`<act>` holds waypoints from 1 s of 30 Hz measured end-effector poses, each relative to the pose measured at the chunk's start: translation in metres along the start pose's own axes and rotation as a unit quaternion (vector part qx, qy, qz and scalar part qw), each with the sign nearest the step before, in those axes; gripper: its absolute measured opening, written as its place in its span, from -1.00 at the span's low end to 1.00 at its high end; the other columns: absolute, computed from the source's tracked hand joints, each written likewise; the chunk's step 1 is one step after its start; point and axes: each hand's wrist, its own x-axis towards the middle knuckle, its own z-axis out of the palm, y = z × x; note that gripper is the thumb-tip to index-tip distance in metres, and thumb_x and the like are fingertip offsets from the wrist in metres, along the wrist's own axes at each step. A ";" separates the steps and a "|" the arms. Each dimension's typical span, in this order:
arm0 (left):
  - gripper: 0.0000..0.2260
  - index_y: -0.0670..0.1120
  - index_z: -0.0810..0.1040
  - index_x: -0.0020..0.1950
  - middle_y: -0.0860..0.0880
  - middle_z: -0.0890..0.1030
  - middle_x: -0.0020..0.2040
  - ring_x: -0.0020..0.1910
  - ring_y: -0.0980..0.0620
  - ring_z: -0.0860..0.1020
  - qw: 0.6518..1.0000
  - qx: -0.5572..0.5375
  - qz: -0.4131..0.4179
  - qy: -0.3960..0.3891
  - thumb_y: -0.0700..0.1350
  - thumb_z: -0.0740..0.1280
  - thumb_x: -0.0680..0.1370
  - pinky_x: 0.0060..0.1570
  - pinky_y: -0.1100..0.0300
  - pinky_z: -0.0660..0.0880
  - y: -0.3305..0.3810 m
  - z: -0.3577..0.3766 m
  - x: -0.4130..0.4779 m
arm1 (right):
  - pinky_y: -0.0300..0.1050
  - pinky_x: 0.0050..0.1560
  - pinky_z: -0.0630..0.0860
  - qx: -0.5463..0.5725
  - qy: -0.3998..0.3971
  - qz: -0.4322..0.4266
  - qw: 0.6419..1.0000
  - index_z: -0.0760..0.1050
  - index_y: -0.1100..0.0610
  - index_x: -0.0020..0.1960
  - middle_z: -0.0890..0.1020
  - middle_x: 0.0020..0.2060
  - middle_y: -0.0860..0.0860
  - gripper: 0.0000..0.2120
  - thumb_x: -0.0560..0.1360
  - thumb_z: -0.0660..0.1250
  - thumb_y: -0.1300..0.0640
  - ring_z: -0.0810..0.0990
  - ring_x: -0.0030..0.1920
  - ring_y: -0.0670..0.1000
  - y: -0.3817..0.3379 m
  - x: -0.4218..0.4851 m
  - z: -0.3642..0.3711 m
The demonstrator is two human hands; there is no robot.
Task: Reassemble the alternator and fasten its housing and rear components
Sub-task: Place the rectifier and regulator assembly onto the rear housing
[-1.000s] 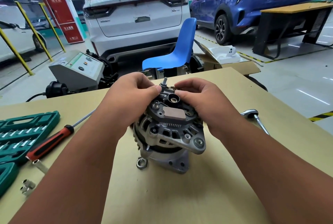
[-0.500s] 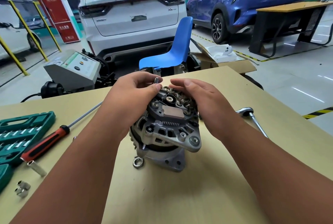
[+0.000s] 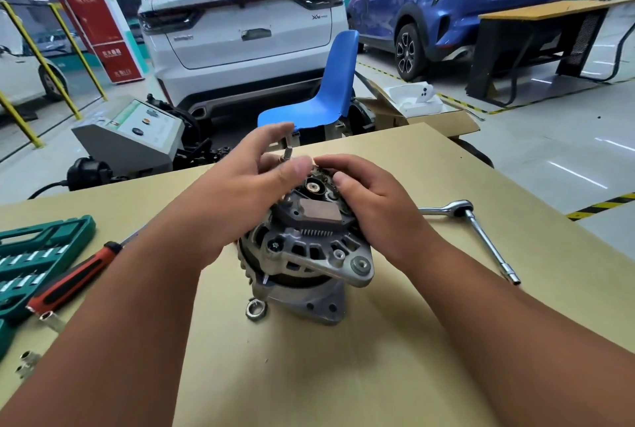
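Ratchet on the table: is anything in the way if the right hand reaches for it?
Nothing visible. The ratchet lies on bare table beside the right hand, whose fingers grip the alternator; it would only need to let go first.

I see the alternator [image 3: 309, 255] as dull grey cast metal, slightly rough, with a matt brown plastic block [image 3: 321, 212] on top. The table [image 3: 343, 375] is smooth, matt board. The ratchet [image 3: 481, 231] is glossy polished metal, the screwdriver handle [image 3: 74, 277] red-and-black plastic, the chair [image 3: 330, 97] smooth blue plastic.
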 end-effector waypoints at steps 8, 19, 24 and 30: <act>0.00 0.57 0.18 0.55 0.46 0.44 0.35 0.25 0.60 0.44 0.989 0.123 0.063 -0.053 0.38 0.61 0.20 0.16 0.50 0.44 -0.002 -0.002 -0.003 | 0.15 0.35 0.54 0.007 0.008 -0.002 1.000 0.63 0.03 0.30 0.71 0.17 -0.09 -0.70 0.65 0.23 0.05 0.65 0.24 -0.04 0.002 0.002 0.000; -0.23 0.47 0.30 0.57 0.24 0.50 0.49 0.46 0.16 0.52 0.993 0.093 0.065 -0.028 0.35 0.51 0.39 0.45 0.01 0.48 -0.014 0.000 -0.001 | 0.10 0.34 0.55 0.021 0.000 0.005 1.000 0.62 0.02 0.30 0.70 0.15 -0.10 -0.72 0.73 0.18 0.16 0.65 0.22 -0.05 0.002 -0.001 0.003; -0.61 0.34 0.56 0.43 0.12 0.65 0.35 0.36 0.20 0.59 0.986 -0.097 0.041 0.132 0.29 0.08 0.70 0.24 0.21 0.57 -0.020 0.019 -0.012 | 0.01 0.30 0.58 0.003 0.020 0.014 1.000 0.64 -0.04 0.26 0.71 0.10 -0.18 -0.72 0.73 0.20 0.18 0.65 0.18 -0.14 -0.002 -0.003 0.007; -0.62 0.22 0.54 0.39 0.42 0.67 0.14 0.18 0.48 0.58 0.969 -0.122 0.086 0.198 0.22 0.06 0.69 0.03 0.51 0.51 -0.023 0.026 -0.054 | -0.09 0.24 0.57 -0.048 0.083 -0.009 0.995 0.64 -0.09 0.24 0.69 0.03 -0.25 -0.73 0.70 0.23 0.15 0.62 0.16 -0.20 -0.013 -0.016 0.028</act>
